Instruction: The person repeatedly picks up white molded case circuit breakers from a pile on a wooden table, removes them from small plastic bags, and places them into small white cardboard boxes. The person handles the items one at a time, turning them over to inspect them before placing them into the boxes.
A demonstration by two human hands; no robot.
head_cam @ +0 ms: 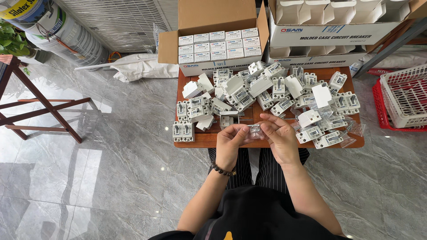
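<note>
My left hand and my right hand meet over the near edge of a low wooden table. Between their fingertips they pinch a small clear plastic bag with small parts inside. A beaded bracelet circles my left wrist. Several white circuit breakers lie heaped on the table just beyond my hands, some in pairs at the left. Small open white cartons lie among them.
An open cardboard box packed with small white boxes stands at the table's far side. Two larger cartons sit to its right. A red and a white basket are at the far right, a wooden stand at the left.
</note>
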